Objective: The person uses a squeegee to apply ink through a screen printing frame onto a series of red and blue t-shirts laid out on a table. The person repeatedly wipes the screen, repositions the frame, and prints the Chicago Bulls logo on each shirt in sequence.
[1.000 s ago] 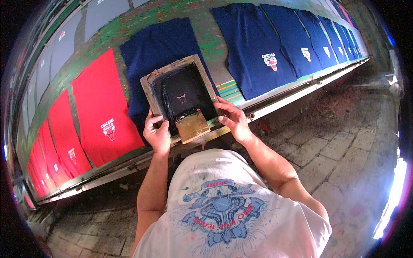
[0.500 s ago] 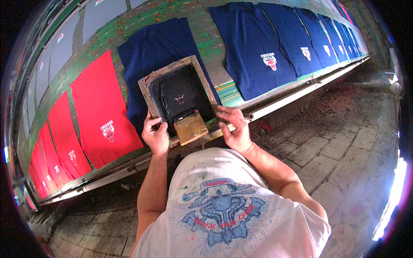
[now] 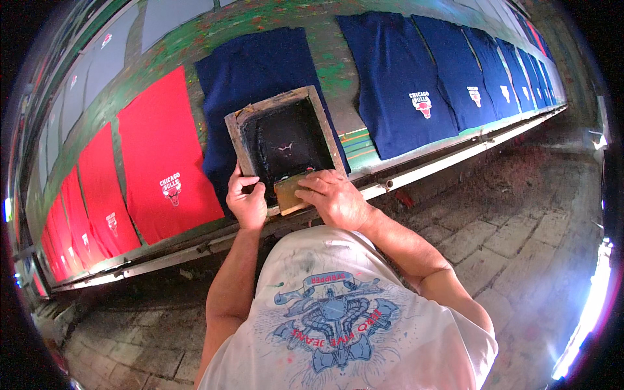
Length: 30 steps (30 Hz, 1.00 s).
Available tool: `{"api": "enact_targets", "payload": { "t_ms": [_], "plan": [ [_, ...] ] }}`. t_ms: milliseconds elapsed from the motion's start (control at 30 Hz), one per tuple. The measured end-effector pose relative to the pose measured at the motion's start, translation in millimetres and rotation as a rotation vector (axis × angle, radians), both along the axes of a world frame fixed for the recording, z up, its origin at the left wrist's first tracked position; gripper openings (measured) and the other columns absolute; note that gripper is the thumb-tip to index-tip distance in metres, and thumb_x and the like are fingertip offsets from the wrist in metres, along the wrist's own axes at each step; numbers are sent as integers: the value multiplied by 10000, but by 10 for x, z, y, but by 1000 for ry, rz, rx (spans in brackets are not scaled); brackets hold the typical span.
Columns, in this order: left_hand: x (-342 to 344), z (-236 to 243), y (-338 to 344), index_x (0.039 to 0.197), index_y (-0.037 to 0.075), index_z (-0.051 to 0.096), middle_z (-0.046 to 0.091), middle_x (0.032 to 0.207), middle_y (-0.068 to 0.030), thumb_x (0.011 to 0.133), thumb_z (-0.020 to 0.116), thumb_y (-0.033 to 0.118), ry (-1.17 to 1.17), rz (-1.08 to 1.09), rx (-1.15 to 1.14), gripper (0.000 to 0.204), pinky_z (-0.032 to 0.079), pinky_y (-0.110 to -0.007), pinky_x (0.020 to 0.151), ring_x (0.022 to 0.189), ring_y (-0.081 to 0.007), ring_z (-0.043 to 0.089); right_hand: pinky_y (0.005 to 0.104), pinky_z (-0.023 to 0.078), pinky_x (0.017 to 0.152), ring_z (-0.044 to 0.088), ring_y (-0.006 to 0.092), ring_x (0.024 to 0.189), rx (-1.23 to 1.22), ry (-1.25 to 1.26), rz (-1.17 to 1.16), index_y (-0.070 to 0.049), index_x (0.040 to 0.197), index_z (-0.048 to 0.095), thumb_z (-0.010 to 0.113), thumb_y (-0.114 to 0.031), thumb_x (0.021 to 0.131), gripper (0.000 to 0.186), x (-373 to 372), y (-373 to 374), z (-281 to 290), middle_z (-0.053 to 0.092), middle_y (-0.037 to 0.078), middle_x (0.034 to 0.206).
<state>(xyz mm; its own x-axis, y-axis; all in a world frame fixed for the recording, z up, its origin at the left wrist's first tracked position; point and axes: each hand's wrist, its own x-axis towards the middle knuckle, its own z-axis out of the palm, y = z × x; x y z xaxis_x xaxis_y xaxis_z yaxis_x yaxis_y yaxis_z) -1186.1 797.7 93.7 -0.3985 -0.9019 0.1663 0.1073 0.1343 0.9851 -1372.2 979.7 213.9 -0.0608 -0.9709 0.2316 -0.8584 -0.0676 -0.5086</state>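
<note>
A wooden screen-printing frame (image 3: 328, 133) with a dark mesh lies on a navy fabric piece (image 3: 260, 65) at the table's near edge. My left hand (image 3: 247, 200) grips the frame's near left corner, thumb on top. A yellowish squeegee (image 3: 289, 195) leans inside the frame at its near side. My right hand (image 3: 331, 195) is closed on the squeegee's right part, covering some of it. A small pale horn-shaped motif shows in the mesh, with dark ink around it.
Red fabric pieces (image 3: 162, 149) with printed bull emblems lie to the left, more navy pieces (image 3: 396, 84) to the right. Grey pieces (image 3: 97, 71) lie along the far side. A pale rail (image 3: 442, 166) runs along the table's near edge, above a brick floor (image 3: 500, 244).
My right hand has left the frame's right side and moved inward onto the squeegee. My left hand still holds the near left corner. The whole view has shifted slightly.
</note>
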Motion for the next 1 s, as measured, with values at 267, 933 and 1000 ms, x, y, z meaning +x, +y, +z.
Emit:
{"api": "enact_targets", "payload": {
  "t_ms": [267, 933, 1000],
  "plan": [
    [-13, 124, 3, 894, 5, 690, 628, 1591, -311, 781, 716, -160, -127, 22, -64, 201, 473, -423, 1193, 1427, -336, 658, 464, 569, 1032, 707, 330, 1163, 125, 158, 61, -47, 1303, 761, 717, -144, 857, 458, 30, -275, 140, 751, 112, 1230],
    [-5, 54, 28, 982, 58, 729, 669, 1541, -272, 770, 744, -111, -178, 43, -152, 272, 468, -442, 1193, 1379, -368, 655, 495, 553, 1062, 689, 357, 1197, 116, 211, 60, -113, 1364, 752, 747, -29, 788, 582, -263, -714, 20, 738, 117, 1259],
    [-23, 43, 29, 991, 54, 731, 674, 1534, -269, 766, 746, -111, -164, 56, -135, 279, 469, -446, 1190, 1374, -371, 655, 494, 551, 1065, 687, 349, 1211, 114, 213, 77, -105, 1373, 739, 752, -55, 789, 586, -99, -512, 62, 733, 113, 1278]
  ]
}}
